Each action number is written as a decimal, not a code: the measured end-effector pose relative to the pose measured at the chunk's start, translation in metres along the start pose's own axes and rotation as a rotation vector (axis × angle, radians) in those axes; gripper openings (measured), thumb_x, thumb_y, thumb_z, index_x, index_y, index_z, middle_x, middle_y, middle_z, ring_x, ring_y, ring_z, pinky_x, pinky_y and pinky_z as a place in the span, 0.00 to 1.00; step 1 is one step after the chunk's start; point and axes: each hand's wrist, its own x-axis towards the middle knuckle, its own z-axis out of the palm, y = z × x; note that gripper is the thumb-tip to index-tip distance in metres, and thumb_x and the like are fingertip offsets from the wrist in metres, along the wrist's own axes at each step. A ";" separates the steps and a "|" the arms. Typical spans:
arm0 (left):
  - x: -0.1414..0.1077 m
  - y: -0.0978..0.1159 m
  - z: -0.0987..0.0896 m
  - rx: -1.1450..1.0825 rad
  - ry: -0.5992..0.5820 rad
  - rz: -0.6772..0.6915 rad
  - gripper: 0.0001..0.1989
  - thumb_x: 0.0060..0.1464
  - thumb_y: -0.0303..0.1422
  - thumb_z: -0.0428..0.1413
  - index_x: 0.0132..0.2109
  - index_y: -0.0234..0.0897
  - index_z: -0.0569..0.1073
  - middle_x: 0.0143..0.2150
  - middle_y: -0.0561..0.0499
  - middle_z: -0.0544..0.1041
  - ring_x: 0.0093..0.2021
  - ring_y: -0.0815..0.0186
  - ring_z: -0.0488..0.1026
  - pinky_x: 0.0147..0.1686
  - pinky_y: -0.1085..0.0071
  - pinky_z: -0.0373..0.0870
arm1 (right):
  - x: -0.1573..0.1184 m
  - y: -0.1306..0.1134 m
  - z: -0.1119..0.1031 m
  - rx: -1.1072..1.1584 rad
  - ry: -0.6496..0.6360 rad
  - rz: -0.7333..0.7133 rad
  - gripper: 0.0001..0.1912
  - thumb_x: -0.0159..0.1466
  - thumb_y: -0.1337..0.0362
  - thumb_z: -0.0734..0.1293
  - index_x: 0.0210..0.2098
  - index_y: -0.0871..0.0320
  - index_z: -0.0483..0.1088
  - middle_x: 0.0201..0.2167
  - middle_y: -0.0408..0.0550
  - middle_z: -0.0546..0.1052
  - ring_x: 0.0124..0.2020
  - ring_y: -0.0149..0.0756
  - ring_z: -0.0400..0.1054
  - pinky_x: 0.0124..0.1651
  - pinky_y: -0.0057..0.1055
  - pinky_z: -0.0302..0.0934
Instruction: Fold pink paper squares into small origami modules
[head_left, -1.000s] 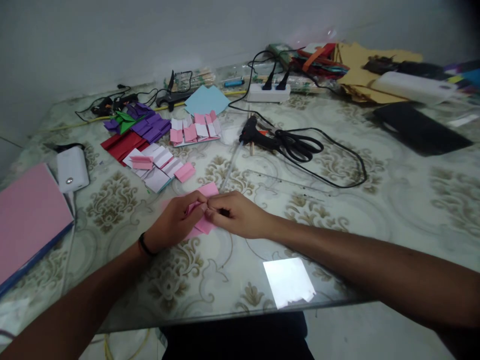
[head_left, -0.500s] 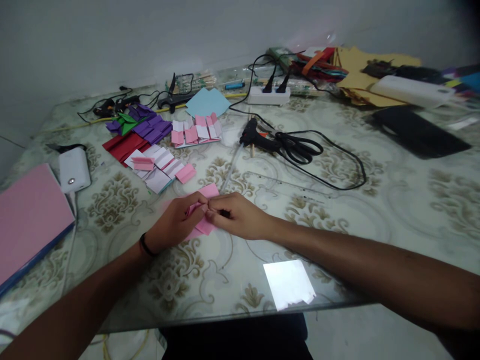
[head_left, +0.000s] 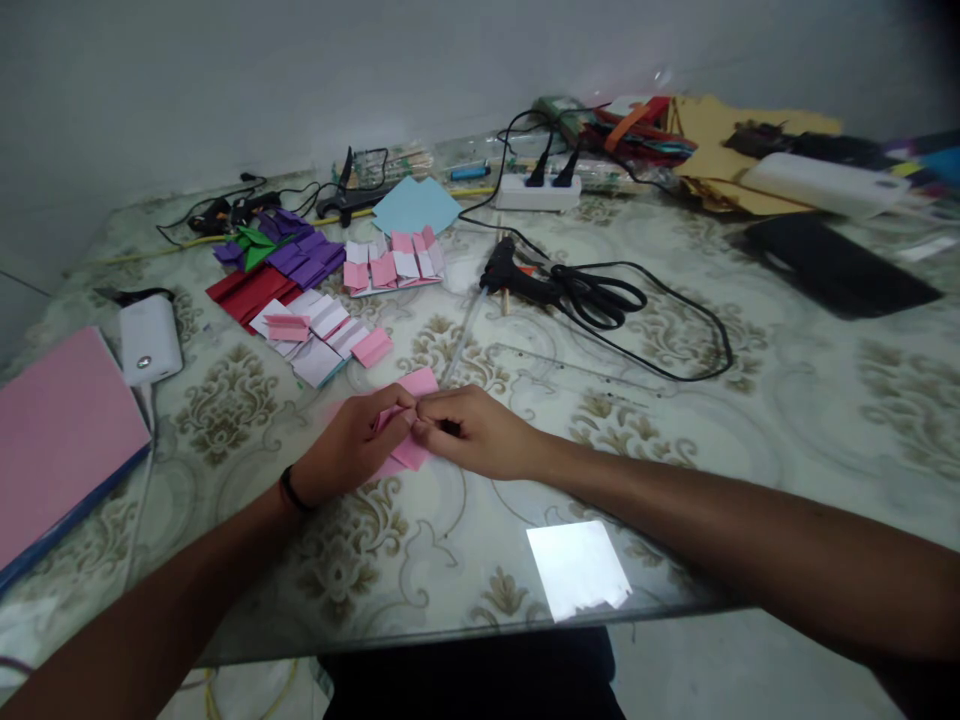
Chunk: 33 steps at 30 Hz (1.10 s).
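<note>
Pink folded paper (head_left: 409, 453) lies on the patterned table in front of me, partly covered by both hands. My left hand (head_left: 358, 437), with a dark band at the wrist, is closed on the paper, thumb and forefinger pinching it. From the right, my right hand (head_left: 476, 432) pinches at the same spot, its fingertips meeting those of the left. The exact fold between the fingertips is hidden. Just beyond are folded pink-and-white paper pieces (head_left: 322, 330) and a second such row (head_left: 394, 262).
A black glue gun (head_left: 517, 275) with a coiled cord lies beyond my hands, near a clear ruler (head_left: 577, 372). At left are a pink paper stack (head_left: 64, 435) and a white power bank (head_left: 150, 340). A power strip (head_left: 538, 192) and light blue sheets (head_left: 416, 205) are at the back.
</note>
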 end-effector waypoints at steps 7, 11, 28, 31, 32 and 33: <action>-0.001 0.001 -0.001 0.001 -0.005 -0.005 0.09 0.63 0.33 0.48 0.37 0.36 0.70 0.31 0.55 0.73 0.33 0.67 0.69 0.37 0.71 0.64 | 0.000 0.000 0.000 0.000 0.000 -0.001 0.17 0.67 0.66 0.60 0.22 0.57 0.53 0.20 0.37 0.57 0.23 0.26 0.53 0.29 0.26 0.49; -0.001 0.001 -0.001 -0.001 -0.001 -0.005 0.09 0.63 0.33 0.48 0.37 0.36 0.70 0.31 0.55 0.73 0.33 0.67 0.69 0.38 0.71 0.64 | 0.000 -0.001 -0.001 0.004 0.001 -0.002 0.17 0.67 0.67 0.60 0.22 0.57 0.53 0.20 0.38 0.58 0.24 0.26 0.53 0.30 0.26 0.49; -0.001 0.000 0.000 -0.009 -0.004 -0.019 0.09 0.63 0.34 0.48 0.38 0.36 0.71 0.31 0.54 0.72 0.33 0.67 0.69 0.38 0.70 0.64 | 0.000 0.000 0.000 -0.004 0.011 -0.014 0.18 0.67 0.66 0.60 0.22 0.57 0.53 0.20 0.37 0.57 0.23 0.26 0.53 0.30 0.26 0.49; -0.001 0.000 0.000 -0.014 -0.004 -0.013 0.09 0.63 0.33 0.48 0.38 0.36 0.71 0.31 0.55 0.72 0.33 0.67 0.68 0.37 0.71 0.63 | 0.000 -0.001 -0.001 -0.001 0.008 -0.010 0.17 0.67 0.67 0.60 0.22 0.57 0.53 0.20 0.38 0.57 0.24 0.26 0.53 0.30 0.26 0.49; -0.001 -0.001 0.000 -0.015 -0.003 -0.009 0.09 0.63 0.33 0.48 0.37 0.36 0.70 0.31 0.55 0.72 0.33 0.67 0.68 0.37 0.71 0.63 | 0.000 -0.001 0.000 0.000 0.005 -0.011 0.17 0.67 0.67 0.60 0.22 0.57 0.53 0.20 0.37 0.57 0.24 0.26 0.54 0.30 0.26 0.49; -0.001 -0.001 0.000 -0.015 -0.001 -0.005 0.09 0.63 0.33 0.48 0.37 0.36 0.70 0.31 0.55 0.72 0.33 0.68 0.68 0.37 0.71 0.63 | 0.000 -0.001 0.000 0.000 0.003 -0.011 0.17 0.67 0.67 0.60 0.22 0.57 0.53 0.20 0.37 0.58 0.24 0.26 0.54 0.30 0.26 0.49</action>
